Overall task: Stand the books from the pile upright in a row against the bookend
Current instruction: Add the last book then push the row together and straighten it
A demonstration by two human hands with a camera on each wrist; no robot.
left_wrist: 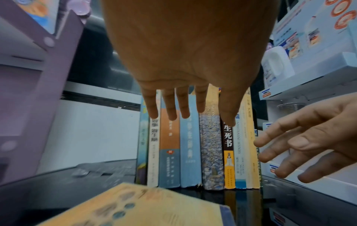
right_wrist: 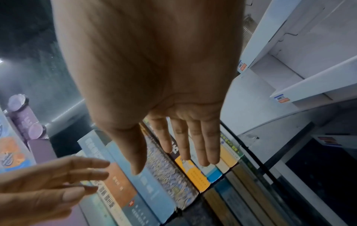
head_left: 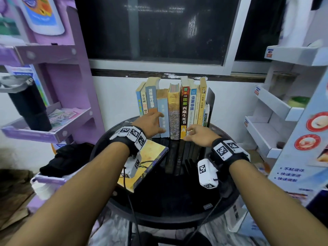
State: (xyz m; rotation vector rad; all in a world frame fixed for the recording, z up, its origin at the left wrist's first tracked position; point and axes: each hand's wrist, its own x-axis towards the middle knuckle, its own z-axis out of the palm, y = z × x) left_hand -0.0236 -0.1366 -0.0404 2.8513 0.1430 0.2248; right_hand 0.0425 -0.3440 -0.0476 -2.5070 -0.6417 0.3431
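A row of books (head_left: 173,110) stands upright at the far edge of a round black desk (head_left: 177,197), spines toward the person. The right end of the row sits against a dark bookend (head_left: 210,103). One more book, the yellow book (head_left: 149,157), lies flat on the near left part of the desk, under the left wrist.

The left hand (head_left: 152,124) reaches toward the left part of the row with straight, slightly spread fingers (left_wrist: 172,107); they lie in front of the orange-and-blue and pale blue spines, holding nothing, and contact cannot be told. The right hand (head_left: 198,134) is low in front of the right part of the row, near the foot of the dark red spine and the white-and-blue one beside it. Its fingers (right_wrist: 195,142) are also straight and loose, with nothing held.

A purple shelf unit (head_left: 58,71) stands to the left of the desk and a white shelf unit (head_left: 276,107) to the right. A dark window (head_left: 156,29) is on the wall behind the books.
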